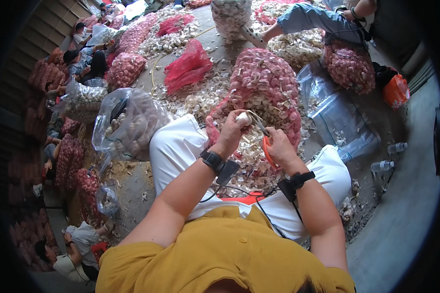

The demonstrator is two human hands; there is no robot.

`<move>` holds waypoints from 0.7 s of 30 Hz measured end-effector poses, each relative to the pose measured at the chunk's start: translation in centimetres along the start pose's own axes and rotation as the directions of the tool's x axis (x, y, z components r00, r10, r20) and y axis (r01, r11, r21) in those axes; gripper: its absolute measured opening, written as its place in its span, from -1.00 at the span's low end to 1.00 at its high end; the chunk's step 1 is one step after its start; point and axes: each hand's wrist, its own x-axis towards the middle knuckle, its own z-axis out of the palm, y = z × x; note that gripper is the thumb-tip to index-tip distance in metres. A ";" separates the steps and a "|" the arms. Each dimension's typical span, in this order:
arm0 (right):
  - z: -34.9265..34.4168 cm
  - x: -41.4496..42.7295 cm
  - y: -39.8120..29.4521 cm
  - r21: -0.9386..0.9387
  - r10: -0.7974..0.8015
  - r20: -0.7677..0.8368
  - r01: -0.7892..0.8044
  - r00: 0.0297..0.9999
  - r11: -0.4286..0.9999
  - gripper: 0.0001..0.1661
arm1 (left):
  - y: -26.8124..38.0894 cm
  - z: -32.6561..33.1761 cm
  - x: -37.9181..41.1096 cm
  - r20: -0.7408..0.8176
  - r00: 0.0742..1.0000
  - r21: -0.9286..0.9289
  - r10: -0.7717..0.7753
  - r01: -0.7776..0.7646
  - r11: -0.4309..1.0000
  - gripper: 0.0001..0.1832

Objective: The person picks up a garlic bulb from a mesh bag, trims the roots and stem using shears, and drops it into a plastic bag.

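Between the fingers of my left hand is a whitish garlic bulb, its stem pointing right. My right hand grips orange-handled scissors, whose blades reach up and left to the stem beside the bulb. Whether the blades touch the stem is hard to tell. Below both hands lie garlic skins and cut stems, heaped between my knees. Just beyond them stands a red mesh sack full of garlic, its mouth open towards me.
To the left stands a clear plastic bag of garlic bulbs. An empty red mesh bag lies ahead on the floor. Plastic sheeting and two bottles are at the right. Several people sit among sacks at the left; another person's leg extends in ahead.
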 end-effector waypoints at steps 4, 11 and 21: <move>-0.2 0.3 -0.3 -0.025 0.006 -0.002 -0.006 1.000 1.000 -0.54 | -0.9 0.4 -0.2 0.102 0.995 0.183 -0.004 -0.015 0.983 -0.62; -0.6 0.5 -0.4 -0.082 0.013 -0.033 -0.016 0.999 0.997 -0.62 | -0.5 0.8 -0.3 0.130 0.991 0.230 0.027 -0.057 0.972 -0.63; -0.9 0.3 -1.2 0.150 -0.025 -0.086 0.038 0.996 0.988 -0.71 | 0.0 0.0 -0.6 0.122 0.989 0.143 0.083 -0.101 0.985 -0.58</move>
